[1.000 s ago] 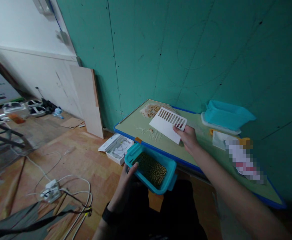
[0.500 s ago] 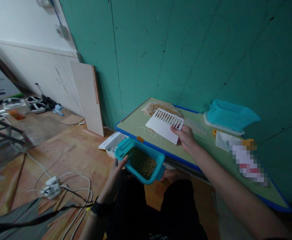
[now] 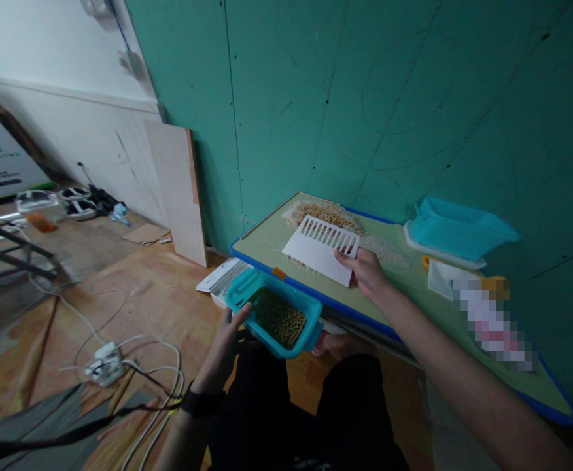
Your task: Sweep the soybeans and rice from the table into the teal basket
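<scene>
My left hand [image 3: 231, 327] grips the left end of a blue plastic basket [image 3: 311, 306], thumb over its rim, at the table's front edge. Inside lie green beans [image 3: 267, 306], with yellow soybeans [image 3: 291, 327] toward the right end. Over the table, my right hand [image 3: 362, 267] pinches the right edge of a white slotted scraper [image 3: 316, 254], its row of slots toward the wall. Behind the scraper, a pile of soybeans [image 3: 328, 212] and white grains is spread on the table [image 3: 389, 297]. Loose white grains lie close to the scraper's front edge.
A second blue basket [image 3: 463, 226] rests on a white tray at the back right. Nearer are a white sheet, an orange object and a blurred-out packet [image 3: 497, 333]. A white box [image 3: 220, 278] stands below the table's left edge. Cables and a power strip [image 3: 104, 365] cover the floor.
The scraper has shifted slightly left and toward me over the loose grains. My left hand keeps holding the basket in nearly the same place. The view has turned slightly left.
</scene>
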Motion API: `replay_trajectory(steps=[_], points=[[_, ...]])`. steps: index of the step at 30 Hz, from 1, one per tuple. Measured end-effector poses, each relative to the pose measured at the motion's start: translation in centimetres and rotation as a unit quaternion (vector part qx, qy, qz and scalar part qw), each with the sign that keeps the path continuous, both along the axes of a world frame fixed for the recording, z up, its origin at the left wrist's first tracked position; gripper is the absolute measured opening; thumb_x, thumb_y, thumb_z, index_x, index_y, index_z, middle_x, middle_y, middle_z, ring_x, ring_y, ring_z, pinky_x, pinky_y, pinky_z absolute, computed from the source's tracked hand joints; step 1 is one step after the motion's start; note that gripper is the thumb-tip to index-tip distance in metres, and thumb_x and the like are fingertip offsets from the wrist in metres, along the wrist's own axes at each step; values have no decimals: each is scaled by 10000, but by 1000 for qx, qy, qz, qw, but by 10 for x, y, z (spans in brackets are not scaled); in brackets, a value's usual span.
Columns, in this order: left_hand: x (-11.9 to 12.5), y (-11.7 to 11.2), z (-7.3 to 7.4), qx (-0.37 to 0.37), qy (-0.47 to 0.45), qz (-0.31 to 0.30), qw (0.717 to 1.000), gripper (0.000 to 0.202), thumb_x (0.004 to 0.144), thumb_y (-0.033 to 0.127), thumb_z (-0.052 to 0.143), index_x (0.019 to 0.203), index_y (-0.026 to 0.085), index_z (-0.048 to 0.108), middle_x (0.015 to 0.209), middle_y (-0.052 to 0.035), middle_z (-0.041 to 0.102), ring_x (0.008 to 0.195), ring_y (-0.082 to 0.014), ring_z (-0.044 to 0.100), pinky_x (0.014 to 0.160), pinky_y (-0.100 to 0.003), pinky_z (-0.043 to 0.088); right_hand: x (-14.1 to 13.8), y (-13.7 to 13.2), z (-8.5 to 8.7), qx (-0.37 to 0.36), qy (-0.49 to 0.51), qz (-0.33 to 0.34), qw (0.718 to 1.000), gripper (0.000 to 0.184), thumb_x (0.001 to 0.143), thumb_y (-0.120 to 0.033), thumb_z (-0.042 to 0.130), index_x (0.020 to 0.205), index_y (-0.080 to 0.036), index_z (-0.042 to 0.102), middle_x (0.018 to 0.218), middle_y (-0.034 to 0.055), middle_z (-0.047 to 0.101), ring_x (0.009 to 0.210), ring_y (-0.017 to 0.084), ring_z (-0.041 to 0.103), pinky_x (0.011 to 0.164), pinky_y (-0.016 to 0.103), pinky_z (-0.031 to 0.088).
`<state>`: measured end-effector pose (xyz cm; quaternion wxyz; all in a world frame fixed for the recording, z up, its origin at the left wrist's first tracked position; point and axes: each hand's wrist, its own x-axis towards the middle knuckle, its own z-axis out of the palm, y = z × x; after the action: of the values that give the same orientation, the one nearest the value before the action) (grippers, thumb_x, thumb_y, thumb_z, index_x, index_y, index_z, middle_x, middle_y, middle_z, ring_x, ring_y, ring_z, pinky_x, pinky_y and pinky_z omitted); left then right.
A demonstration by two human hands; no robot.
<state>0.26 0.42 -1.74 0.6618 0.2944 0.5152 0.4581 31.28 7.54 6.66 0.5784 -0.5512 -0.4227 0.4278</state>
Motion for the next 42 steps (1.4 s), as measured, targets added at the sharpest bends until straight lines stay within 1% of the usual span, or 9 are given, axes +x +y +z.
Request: replay_trajectory(steps=[2, 7, 10, 16, 21, 25, 31, 37, 42], points=[[1, 0, -1, -3, 1, -1, 1000, 686, 788, 598, 764, 1371, 314, 539, 1368, -142, 629, 909, -283, 736, 698, -416, 643, -1, 1, 2, 4, -7, 3, 1000, 524, 499, -520, 909, 847, -176, 721, 809, 59, 765, 703, 235, 681, 626, 327, 499], [2, 0, -1, -10, 7, -5, 1000, 656, 816, 589, 742, 1372, 310, 532, 1308, -136, 657, 865, -263, 738, 674, -387, 637, -3, 3, 6, 33, -16, -18, 999, 526, 482, -519, 911, 831, -176, 720, 788, 52, 751, 751, 244, 679, 689, 347, 507], [1, -1, -1, -4, 2, -9, 1000, 670, 814, 597, 743, 1383, 313, 531, 1315, -137, 657, 863, -258, 738, 674, -380, 635, -4, 2, 7, 40, -18, -4, 999, 533, 501, -524, 908, 856, -172, 722, 801, 54, 752, 775, 248, 683, 714, 355, 511], [1, -1, 0, -3, 2, -4, 1000, 689, 793, 611, 757, 1370, 298, 544, 1335, -146, 655, 883, -270, 741, 676, -380, 635, -7, 1, 5, 13, -13, 13, 1000, 536, 495, -542, 911, 833, -173, 720, 797, 61, 759, 716, 241, 677, 651, 340, 498], [2, -2, 2, -2, 0, -2, 1000, 668, 793, 604, 759, 1354, 304, 551, 1320, -142, 663, 890, -272, 738, 681, -383, 632, -8, 3, 5, 30, -10, 20, 999, 523, 501, -526, 915, 843, -178, 729, 842, 60, 768, 755, 238, 682, 677, 333, 506], [2, -2, 3, -2, 2, -2, 1000, 660, 795, 606, 755, 1351, 310, 556, 1300, -136, 670, 877, -268, 737, 690, -396, 631, -10, 3, 7, 25, -19, 38, 999, 518, 513, -529, 909, 847, -171, 738, 846, 67, 769, 758, 238, 680, 674, 330, 500], [2, -1, 2, 6, 11, -5, 1000, 679, 798, 611, 748, 1365, 304, 536, 1332, -147, 652, 861, -270, 739, 670, -390, 630, -13, 1, 7, 14, -12, 49, 999, 512, 501, -518, 919, 831, -168, 744, 826, 63, 767, 725, 220, 665, 653, 317, 492], [2, 0, 1, 5, 6, 1, 1000, 689, 781, 621, 761, 1355, 299, 555, 1297, -143, 664, 829, -261, 740, 667, -395, 621, -14, 1, 4, 11, -17, 50, 999, 493, 517, -524, 916, 820, -176, 743, 808, 59, 766, 712, 223, 666, 650, 328, 498], [1, 1, 0, 1, 1, 0, 1000, 685, 775, 627, 761, 1343, 299, 562, 1227, -125, 690, 816, -254, 737, 676, -397, 620, -18, -1, 8, 9, -15, 65, 998, 505, 509, -532, 919, 832, -183, 746, 835, 64, 772, 750, 234, 674, 672, 337, 506]])
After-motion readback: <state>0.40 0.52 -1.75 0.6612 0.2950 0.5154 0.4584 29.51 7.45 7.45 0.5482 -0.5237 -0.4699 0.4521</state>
